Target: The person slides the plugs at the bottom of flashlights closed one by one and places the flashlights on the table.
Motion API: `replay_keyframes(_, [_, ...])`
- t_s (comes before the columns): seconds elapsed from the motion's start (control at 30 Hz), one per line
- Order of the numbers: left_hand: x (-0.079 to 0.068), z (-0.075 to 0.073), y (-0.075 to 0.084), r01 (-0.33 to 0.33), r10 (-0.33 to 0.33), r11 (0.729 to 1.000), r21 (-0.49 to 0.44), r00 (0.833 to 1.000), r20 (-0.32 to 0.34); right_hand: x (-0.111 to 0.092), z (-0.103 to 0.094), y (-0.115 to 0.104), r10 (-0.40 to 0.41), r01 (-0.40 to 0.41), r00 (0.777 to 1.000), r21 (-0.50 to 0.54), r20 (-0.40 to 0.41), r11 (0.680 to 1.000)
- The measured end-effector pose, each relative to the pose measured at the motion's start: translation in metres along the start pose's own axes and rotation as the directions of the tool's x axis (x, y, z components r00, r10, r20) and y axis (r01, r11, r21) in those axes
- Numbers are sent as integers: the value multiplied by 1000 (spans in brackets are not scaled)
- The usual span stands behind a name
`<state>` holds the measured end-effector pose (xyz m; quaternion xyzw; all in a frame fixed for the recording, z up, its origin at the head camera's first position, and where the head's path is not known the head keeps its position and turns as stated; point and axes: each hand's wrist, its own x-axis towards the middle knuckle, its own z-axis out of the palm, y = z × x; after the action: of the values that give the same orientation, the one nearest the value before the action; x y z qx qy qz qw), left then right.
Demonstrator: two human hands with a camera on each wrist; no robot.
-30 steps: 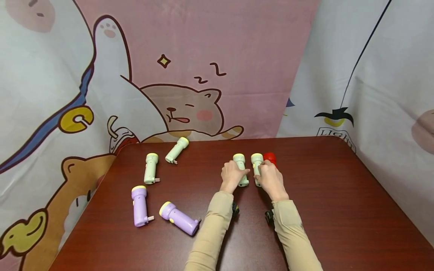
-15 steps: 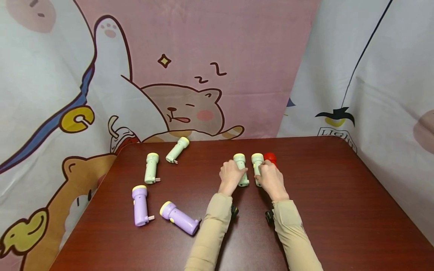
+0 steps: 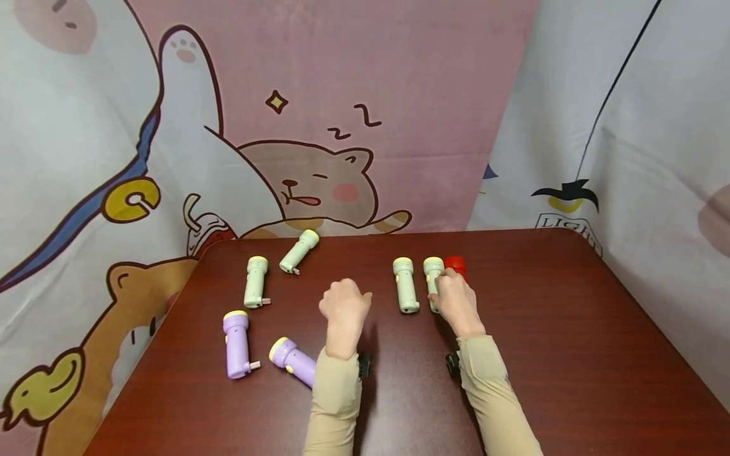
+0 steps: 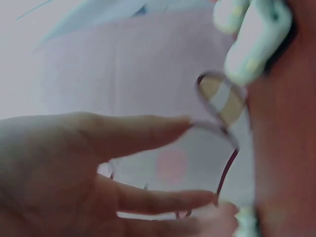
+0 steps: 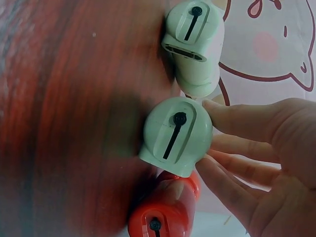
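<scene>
My right hand (image 3: 457, 299) grips a pale green flashlight (image 3: 431, 271) with a yellow rim, lying on the table. In the right wrist view, thumb and fingers close on either side of that flashlight's body (image 5: 180, 136). A red flashlight (image 3: 455, 263) lies right beside it, mostly hidden behind the hand in the head view. Just to the left lies another pale green flashlight (image 3: 405, 286), untouched. My left hand (image 3: 345, 310) is over the table left of these, holding nothing; the left wrist view shows its thumb and fingers extended and apart.
On the left side of the brown table (image 3: 547, 354) lie two more green flashlights, one upper (image 3: 299, 251) and one lower (image 3: 256, 282), both with cranks out. Nearer are a purple flashlight (image 3: 236, 345) and a second purple flashlight (image 3: 293, 362), partly behind the left sleeve.
My left hand has let go of the left one of the paired green flashlights and moved left, leaving it on the table. The right hand stays where it was.
</scene>
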<state>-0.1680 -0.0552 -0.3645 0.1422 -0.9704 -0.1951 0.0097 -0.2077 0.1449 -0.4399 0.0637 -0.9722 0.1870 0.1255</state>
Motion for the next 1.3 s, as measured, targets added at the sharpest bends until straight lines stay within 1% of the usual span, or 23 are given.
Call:
replay_keyframes(0.1, [-4,-16,-18,91,-96,993,68,993,74,0,1,-1,-2,2,1000,-7,-2,1000])
replay_keyframes(0.2, [-8,-28,-38,158,-173,980,118,975,137,0,1,-2,1,-1,1000,-16,-2,1000])
replay_keyframes(0.33, [-13,-35,-63,218,-238,967,130,955,177,1,0,-3,0,0,1000,-26,-7,1000])
replay_keyframes(0.47, [-14,-38,-83,283,-308,949,138,927,213,1,1,-5,-2,2,1000,-19,-5,1000])
replay_keyframes(0.53, [-14,-38,-90,312,-337,940,141,914,226,1,1,-5,1,-1,1000,-16,-1,1000])
replay_keyframes(0.6, [-13,-37,-95,328,-354,934,143,904,240,1,1,-5,7,-7,1000,-18,2,1000])
replay_keyframes(0.7, [-14,-35,-100,340,-366,930,142,896,252,2,1,-4,9,-9,1000,-27,-3,1000])
replay_keyframes(0.8, [-14,-30,-105,360,-385,922,143,891,241,2,2,-4,7,-7,1000,-25,-5,1000])
replay_keyframes(0.9, [-13,-24,-107,383,-402,915,125,891,212,1,1,-3,9,-9,1000,-8,-5,1000])
replay_keyframes(1.0, [-11,-18,-109,387,-397,918,90,897,193,0,0,-2,16,-16,1000,9,3,1000])
replay_keyframes(1.07, [-11,-14,-109,376,-380,925,61,907,182,-1,0,-2,22,-22,1000,17,10,1000])
replay_keyframes(1.13, [-11,-12,-109,350,-351,936,34,921,170,-1,0,-2,27,-27,1000,18,16,999])
replay_keyframes(1.23, [-9,-10,-110,314,-311,949,10,937,155,0,0,-2,28,-28,1000,20,11,999])
replay_keyframes(1.3, [-8,-10,-109,298,-294,954,-1,942,160,0,-1,-1,26,-26,1000,20,8,999])
